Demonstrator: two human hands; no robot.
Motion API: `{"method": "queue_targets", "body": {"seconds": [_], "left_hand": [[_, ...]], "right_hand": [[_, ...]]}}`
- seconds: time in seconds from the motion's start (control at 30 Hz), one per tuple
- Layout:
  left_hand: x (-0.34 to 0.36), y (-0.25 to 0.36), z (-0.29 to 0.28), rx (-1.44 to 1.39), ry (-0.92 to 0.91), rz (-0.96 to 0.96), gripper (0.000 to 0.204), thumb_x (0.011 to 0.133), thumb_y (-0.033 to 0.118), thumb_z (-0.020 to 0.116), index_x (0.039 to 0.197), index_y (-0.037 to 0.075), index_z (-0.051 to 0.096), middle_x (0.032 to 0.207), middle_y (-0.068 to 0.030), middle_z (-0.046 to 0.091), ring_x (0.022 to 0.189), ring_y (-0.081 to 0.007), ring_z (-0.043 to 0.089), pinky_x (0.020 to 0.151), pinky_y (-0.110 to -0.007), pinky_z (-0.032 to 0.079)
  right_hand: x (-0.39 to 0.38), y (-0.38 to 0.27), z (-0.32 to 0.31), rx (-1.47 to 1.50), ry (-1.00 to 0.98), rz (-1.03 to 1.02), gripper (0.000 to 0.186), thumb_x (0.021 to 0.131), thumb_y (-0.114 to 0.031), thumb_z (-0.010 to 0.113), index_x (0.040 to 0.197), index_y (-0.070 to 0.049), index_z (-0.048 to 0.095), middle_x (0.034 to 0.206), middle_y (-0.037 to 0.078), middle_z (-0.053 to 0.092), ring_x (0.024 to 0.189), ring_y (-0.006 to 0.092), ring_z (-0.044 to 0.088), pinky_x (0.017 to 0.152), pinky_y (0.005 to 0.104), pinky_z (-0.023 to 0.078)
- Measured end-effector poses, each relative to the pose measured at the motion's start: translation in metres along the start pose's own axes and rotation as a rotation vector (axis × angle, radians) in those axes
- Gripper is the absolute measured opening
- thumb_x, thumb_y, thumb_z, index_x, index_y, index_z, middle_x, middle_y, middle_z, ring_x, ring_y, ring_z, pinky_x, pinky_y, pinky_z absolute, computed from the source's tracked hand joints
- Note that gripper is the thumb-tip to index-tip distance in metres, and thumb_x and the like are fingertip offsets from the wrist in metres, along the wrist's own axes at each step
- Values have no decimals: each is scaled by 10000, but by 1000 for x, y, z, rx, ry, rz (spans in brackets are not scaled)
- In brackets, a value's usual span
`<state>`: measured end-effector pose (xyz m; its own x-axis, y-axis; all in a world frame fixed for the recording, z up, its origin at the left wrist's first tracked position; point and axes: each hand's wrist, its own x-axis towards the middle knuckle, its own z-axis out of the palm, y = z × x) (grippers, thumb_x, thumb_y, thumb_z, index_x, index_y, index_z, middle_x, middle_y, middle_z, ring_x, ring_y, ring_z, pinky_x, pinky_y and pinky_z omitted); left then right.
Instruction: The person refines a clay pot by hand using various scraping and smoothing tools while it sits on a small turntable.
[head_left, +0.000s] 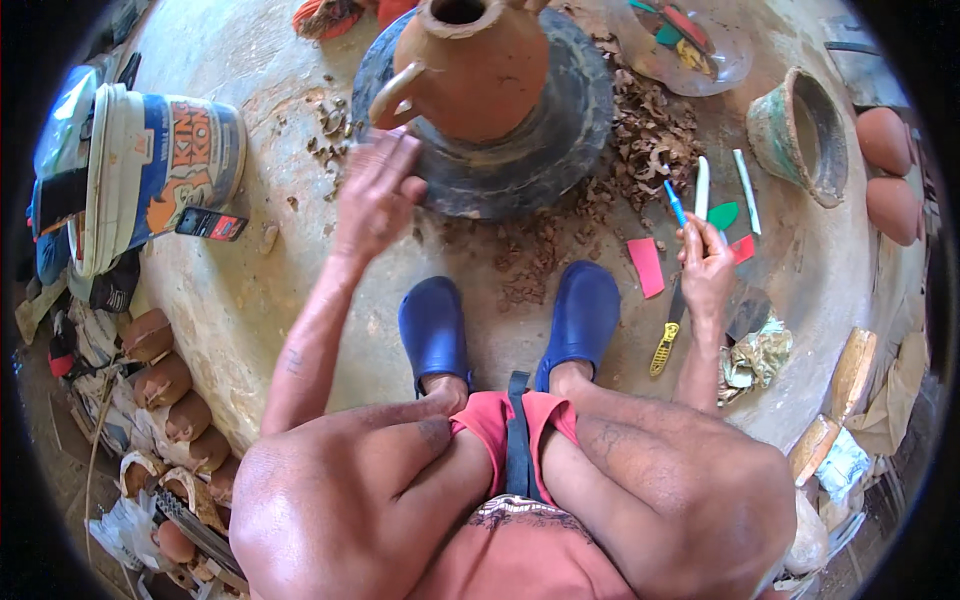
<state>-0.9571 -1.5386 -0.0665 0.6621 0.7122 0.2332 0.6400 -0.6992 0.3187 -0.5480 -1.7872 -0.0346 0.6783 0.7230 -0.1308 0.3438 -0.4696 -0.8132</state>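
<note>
A reddish-brown clay jug point(482, 85) with curved handles stands upright on a dark round turntable point(480, 195) at the top middle. My left hand point(377, 192) is at the turntable's left edge, just below the jug's left handle. Its fingers are stretched out with nothing in them; whether they touch the rim I cannot tell. Over on the right, my right hand point(706, 262) grips a slim blue pen-like tool point(675, 204), its end pointing up and away from me. Near that hand lie a white strip point(702, 190), a green leaf-shaped piece point(722, 216) and a pink-red piece point(646, 268).
Clay shavings point(655, 125) lie heaped right of the turntable. A yellow-handled knife point(664, 348) rests by my right forearm. A clay-smeared pot point(800, 135) lies tilted at the right. On the left are a white bucket point(170, 165), a phone point(211, 223) and several clay pots point(165, 383).
</note>
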Motion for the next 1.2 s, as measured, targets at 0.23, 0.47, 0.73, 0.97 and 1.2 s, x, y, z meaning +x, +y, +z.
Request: {"method": "queue_targets", "body": {"seconds": [0.23, 0.47, 0.73, 0.97, 1.2], "left_hand": [[15, -85, -3, 160, 230, -297, 593, 1099, 343, 589, 1601, 42, 494, 1687, -230, 419, 1589, -400, 355, 1289, -467, 298], [6, 2, 34, -391, 199, -739, 660, 1102, 295, 627, 1635, -18, 396, 1616, -286, 496, 1515, -363, 484, 1231, -418, 382], [-8, -2, 34, -888, 253, -910, 865, 1078, 282, 695, 1724, 41, 171, 1531, -178, 566, 1287, -256, 621, 1062, -369, 523], [-8, 29, 36, -1018, 347, -925, 945, 1022, 338, 758, 1729, 81, 186, 1489, -210, 616, 1230, -276, 672, 934, -390, 589], [-21, 33, 50, -992, 348, -999, 1025, 996, 471, 759, 1718, 41, 172, 1593, -287, 514, 1390, -370, 586, 1114, -423, 490]], "right_hand": [[-16, 52, -20, -314, 285, 32, 227, 1008, -111, 697, 1183, 18, 760, 998, 159, 753, 829, 251, 731, 752, 407, 571], [-33, 104, -54, -620, 382, 122, 285, 959, -117, 714, 1222, -5, 711, 1132, 227, 711, 1062, 405, 695, 906, 503, 544], [-132, 106, -23, -664, -24, 232, 619, 855, -156, 827, 1413, -19, 598, 1184, 214, 676, 1098, 393, 672, 971, 472, 538], [-125, 50, -44, -614, -171, -190, 478, 939, -47, 657, 1413, 10, 621, 1161, 240, 634, 1061, 404, 653, 938, 475, 538], [-39, -134, 51, -415, -587, -586, 379, 1019, -81, 647, 1395, -50, 672, 1105, 208, 689, 877, 418, 716, 760, 482, 597]]}}
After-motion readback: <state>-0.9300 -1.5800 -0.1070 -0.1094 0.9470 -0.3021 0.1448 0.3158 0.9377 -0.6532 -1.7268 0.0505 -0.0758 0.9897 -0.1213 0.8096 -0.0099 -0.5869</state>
